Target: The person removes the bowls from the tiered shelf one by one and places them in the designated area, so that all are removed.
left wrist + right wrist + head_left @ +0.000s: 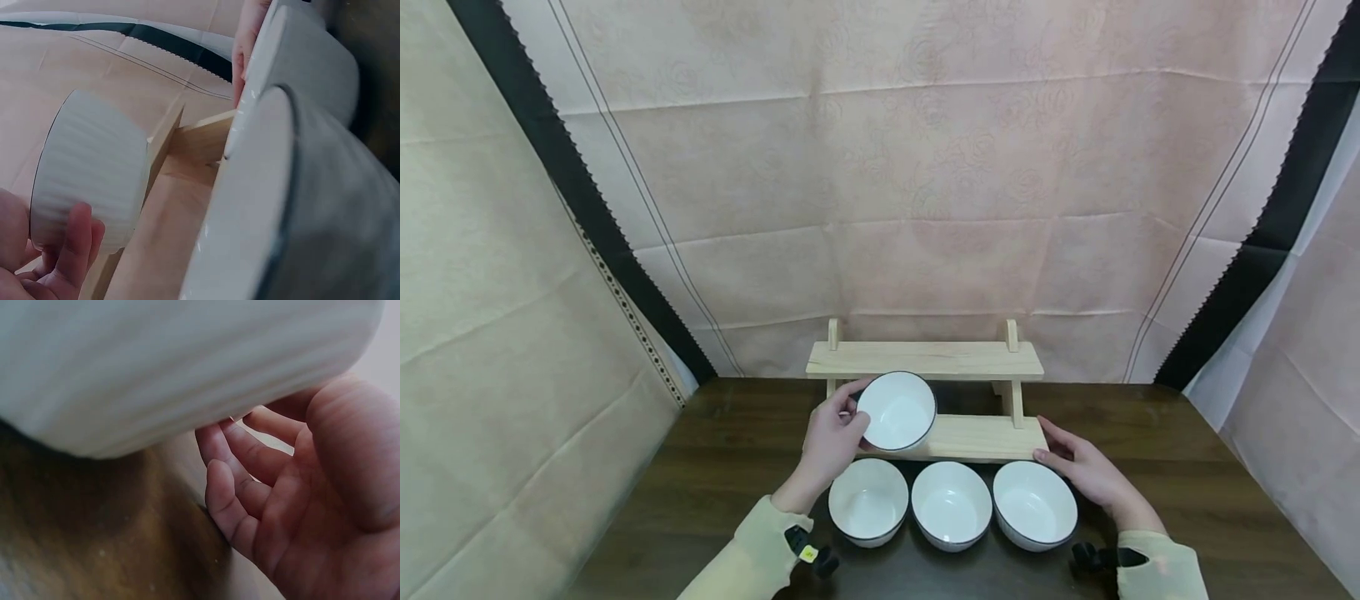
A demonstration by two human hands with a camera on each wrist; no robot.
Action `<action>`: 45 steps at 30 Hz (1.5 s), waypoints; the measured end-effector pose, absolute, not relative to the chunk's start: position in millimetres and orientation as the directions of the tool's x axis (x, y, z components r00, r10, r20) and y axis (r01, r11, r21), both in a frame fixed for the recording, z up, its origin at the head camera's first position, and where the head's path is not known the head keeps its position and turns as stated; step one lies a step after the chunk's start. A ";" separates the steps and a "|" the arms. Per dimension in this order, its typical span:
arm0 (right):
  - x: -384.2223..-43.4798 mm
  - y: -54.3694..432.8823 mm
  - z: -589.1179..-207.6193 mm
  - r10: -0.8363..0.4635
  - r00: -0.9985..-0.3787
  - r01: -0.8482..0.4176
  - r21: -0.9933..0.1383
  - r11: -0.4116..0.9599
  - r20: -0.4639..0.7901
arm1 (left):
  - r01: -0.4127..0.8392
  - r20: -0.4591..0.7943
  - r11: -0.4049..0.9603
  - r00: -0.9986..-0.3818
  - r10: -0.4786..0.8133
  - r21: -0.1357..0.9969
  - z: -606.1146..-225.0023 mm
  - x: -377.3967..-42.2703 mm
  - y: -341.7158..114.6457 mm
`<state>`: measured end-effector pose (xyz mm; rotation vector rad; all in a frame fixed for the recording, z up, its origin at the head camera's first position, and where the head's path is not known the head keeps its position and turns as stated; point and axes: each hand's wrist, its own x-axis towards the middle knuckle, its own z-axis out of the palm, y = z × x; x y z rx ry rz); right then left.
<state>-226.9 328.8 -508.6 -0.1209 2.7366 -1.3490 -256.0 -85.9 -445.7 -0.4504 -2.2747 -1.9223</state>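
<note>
My left hand [837, 433] grips a white bowl [897, 411] by its left side, thumb in front and fingers behind. The bowl, dark-rimmed and tilted toward the head camera, is over the left part of the lower board of a two-tier wooden shelf [925, 360]. In the left wrist view, the held bowl [94, 169] shows its ribbed outside. At the lower board's right end, my right hand [1086, 471] holds the board between thumb and fingers. The right wrist view shows these fingers [250, 453] bent, their grip partly hidden behind a bowl [175, 369].
Three more white bowls stand in a row before the shelf: a left one [868, 500], a middle one [951, 504] and a right one [1034, 502], close to my right wrist. Beneath is a dark wooden table [730, 467]. Pale cloth [940, 167] hangs behind the shelf.
</note>
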 end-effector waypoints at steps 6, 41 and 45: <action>-229.4 329.6 -509.3 -0.114 -0.993 -0.044 -0.792 0.609 -0.033 | 0.288 0.272 0.150 -0.955 0.117 0.946 -450.5 -251.8 -103.0; -229.5 330.7 -511.1 -0.118 -0.993 -0.063 -0.779 0.624 -0.015 | 0.176 0.191 0.368 -0.982 -0.005 0.913 -463.9 -221.1 -216.1; -229.2 330.7 -513.0 -0.117 -0.993 -0.064 -0.779 0.624 -0.012 | 0.177 0.188 0.417 -0.982 0.016 0.891 -467.8 -220.2 -228.1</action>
